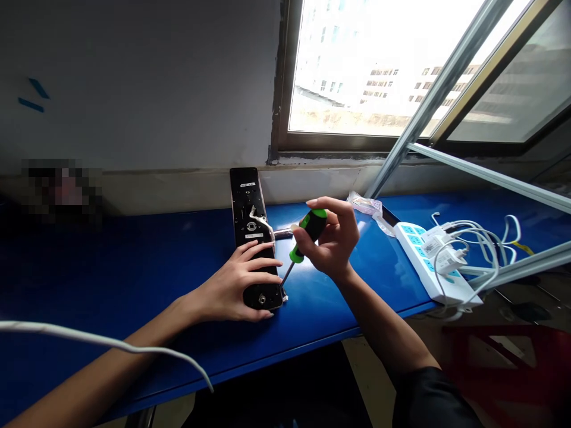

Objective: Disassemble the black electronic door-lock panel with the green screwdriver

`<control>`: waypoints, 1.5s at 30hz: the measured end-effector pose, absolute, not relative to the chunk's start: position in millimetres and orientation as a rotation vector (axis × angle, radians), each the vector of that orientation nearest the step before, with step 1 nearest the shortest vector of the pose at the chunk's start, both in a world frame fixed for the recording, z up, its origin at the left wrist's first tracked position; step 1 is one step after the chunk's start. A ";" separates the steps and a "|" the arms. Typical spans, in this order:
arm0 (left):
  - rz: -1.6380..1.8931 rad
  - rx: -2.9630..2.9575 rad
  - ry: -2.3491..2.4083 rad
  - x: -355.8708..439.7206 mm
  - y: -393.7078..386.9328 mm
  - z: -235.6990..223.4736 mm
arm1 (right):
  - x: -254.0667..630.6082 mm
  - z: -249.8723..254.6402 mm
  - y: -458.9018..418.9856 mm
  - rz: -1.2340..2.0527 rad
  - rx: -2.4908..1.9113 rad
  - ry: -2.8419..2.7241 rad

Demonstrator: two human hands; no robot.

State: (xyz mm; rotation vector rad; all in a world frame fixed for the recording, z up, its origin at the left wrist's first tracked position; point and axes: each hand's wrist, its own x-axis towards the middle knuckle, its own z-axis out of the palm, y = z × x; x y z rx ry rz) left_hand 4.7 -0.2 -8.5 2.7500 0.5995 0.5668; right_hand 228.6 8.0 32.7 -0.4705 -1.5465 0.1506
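Note:
A long black door lock panel (246, 193) lies on the blue table, with a white cable (266, 223) bent over its face and a shiny handle (284, 233) sticking out at its right side. Across the lower part of the panel rests my left hand (234, 279), its fingers spread and its thumb near the bottom end. My right hand (336, 238) is closed around a green and black screwdriver (313, 226). The screwdriver is tilted, and its tip meets the panel's lower right edge, close to a small pale piece (285, 295). What exactly the tip touches is too small to tell.
On the right, a white power strip (423, 261) carries plugged chargers and tangled white cables (488, 238). A clear plastic bag (368, 205) lies near the metal frame (441, 83). A loose white cable (111, 342) crosses above my left forearm. Wall and window stand behind.

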 end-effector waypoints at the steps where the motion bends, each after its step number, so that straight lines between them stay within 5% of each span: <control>1: 0.567 2.739 0.593 4.5 -1.6 -9.8 | 227.8 31.2 8.4 0.140 -0.469 -1.555; 9: 0.671 2.688 0.616 4.9 -9.5 -21.2 | 228.3 35.6 1.4 -0.068 -0.481 -1.684; 20: 0.650 2.715 0.669 3.0 -11.5 -19.8 | 233.6 137.8 -30.9 0.183 -0.638 -2.727; 45: 0.502 2.675 0.555 -2.5 -8.8 -2.4 | 247.4 145.6 -37.1 0.286 -0.545 -2.846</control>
